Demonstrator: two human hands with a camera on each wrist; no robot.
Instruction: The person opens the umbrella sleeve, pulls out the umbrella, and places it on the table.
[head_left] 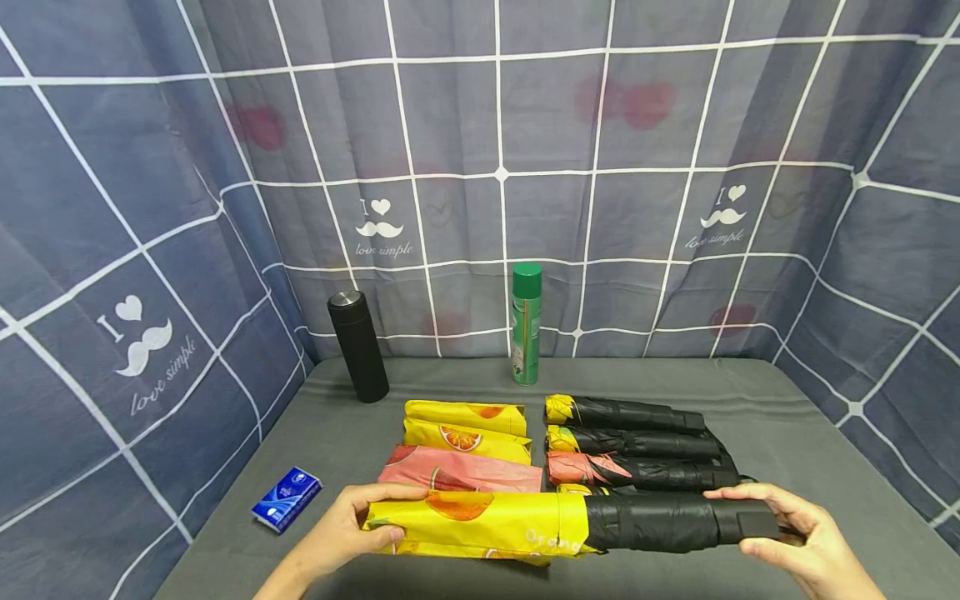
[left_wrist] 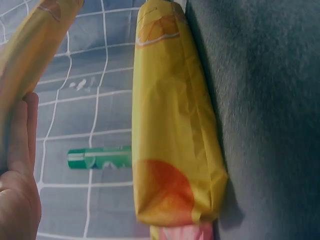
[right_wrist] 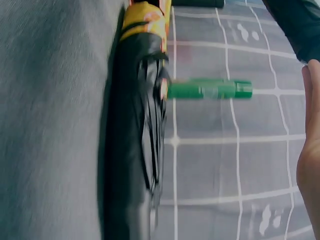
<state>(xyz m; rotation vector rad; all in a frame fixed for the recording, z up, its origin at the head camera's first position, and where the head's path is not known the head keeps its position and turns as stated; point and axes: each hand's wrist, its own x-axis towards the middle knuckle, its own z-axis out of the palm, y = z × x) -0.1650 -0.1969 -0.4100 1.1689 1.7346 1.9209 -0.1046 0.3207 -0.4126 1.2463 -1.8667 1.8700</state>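
Held across the front is a folded umbrella [head_left: 660, 523], its black part reaching out of a yellow sleeve [head_left: 480, 521] printed with oranges. My left hand [head_left: 337, 529] grips the sleeve's left end, thumb in front and fingers over the top. At the other end, my right hand [head_left: 806, 529] holds the umbrella's black handle between thumb and fingers. Behind lie a pink sleeve [head_left: 472, 472] and two yellow sleeves [head_left: 480, 444]. Several folded black umbrellas [head_left: 645, 444] with yellow or pink ends lie to their right. A yellow sleeve [left_wrist: 172, 110] lies below my left hand in the left wrist view.
A black flask [head_left: 360, 346] stands at the back left, and a green spray can [head_left: 527, 325] at the back middle. The blue tissue pack [head_left: 287, 499] lies at the left. A checked curtain [head_left: 465, 208] surrounds the grey table [head_left: 225, 550] at back and sides.
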